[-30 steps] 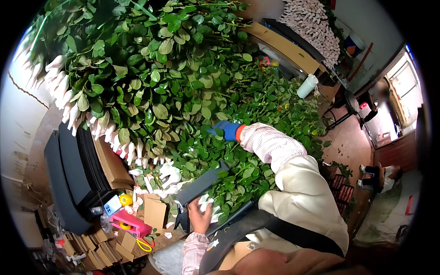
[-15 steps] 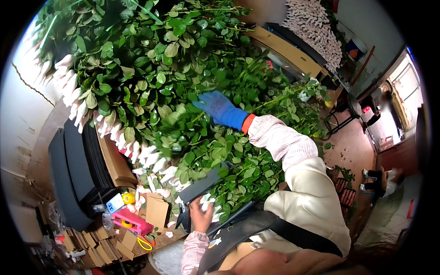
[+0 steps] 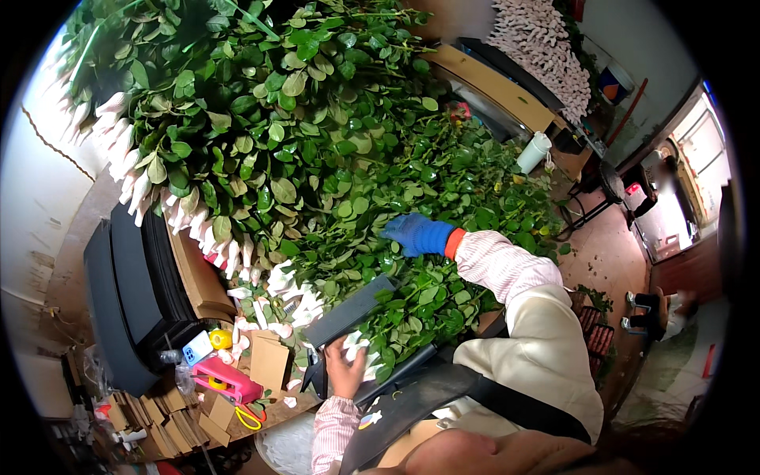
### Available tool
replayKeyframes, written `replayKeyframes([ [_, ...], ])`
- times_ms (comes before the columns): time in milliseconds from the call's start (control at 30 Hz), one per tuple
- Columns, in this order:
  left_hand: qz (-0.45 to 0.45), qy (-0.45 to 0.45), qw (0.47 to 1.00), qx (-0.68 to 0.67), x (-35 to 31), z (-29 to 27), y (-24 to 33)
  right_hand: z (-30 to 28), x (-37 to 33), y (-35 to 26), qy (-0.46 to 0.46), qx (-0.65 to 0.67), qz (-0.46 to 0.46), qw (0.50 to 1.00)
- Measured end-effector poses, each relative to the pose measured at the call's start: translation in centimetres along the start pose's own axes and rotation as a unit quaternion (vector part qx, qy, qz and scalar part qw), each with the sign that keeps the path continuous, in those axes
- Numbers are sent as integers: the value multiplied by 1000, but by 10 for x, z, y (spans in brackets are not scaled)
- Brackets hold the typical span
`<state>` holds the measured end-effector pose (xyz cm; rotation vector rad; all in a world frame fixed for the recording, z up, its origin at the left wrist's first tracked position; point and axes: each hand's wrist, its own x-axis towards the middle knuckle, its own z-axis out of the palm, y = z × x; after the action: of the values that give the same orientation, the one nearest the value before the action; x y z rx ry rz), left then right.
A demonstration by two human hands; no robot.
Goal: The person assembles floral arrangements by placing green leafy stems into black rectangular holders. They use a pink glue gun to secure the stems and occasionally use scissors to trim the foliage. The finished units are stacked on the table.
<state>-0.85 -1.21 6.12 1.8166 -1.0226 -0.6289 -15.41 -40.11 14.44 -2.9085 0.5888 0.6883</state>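
Note:
My left hand (image 3: 346, 369) is bare, with thumb and fingers apart. It rests against white-sleeved flower heads (image 3: 369, 362) at the near end of a dark trough with a grey-black side panel (image 3: 352, 311). Leafy green flower stems (image 3: 427, 307) lie in this trough, pointing away to the right. My right hand (image 3: 418, 235), in a blue glove with an orange cuff, reaches down onto the foliage just beyond the trough. Its fingertips sink among the leaves, so any grip on a stem is hidden. A large heap of leafy stems (image 3: 261, 119) fills the far left, its white-netted heads (image 3: 119, 150) along the left side.
Left stand dark stacked panels (image 3: 131, 293). Nearby on the table are a pink tool (image 3: 227, 380), a phone (image 3: 198, 348), a yellow roll (image 3: 221, 340) and cardboard pieces (image 3: 269, 364). A white cylinder (image 3: 534, 153) stands beyond the leaves; a stool (image 3: 610, 184) is at right.
My right hand has drawn back toward me and to the right. Stems blurred by motion have settled lower, and the white cylinder now shows fully. The left hand has hardly moved.

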Motion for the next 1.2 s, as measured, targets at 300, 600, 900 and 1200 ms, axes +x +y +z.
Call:
replayKeyframes([
  [300, -23, -5, 1000, -6, -1, 2, -7, -5, 91, 24, 297, -215, 127, 922],
  [600, -7, -4, 1000, -6, 0, 2, -10, -88, 39, 50, 348, 72, 111, 928],
  [900, -35, -6, 999, -10, 2, -1, 7, -145, 34, 52, 415, 26, 134, 899],
  [1200, -23, -6, 1000, 15, 2, 1, -1, -17, 53, 42, 323, -259, 101, 905],
])
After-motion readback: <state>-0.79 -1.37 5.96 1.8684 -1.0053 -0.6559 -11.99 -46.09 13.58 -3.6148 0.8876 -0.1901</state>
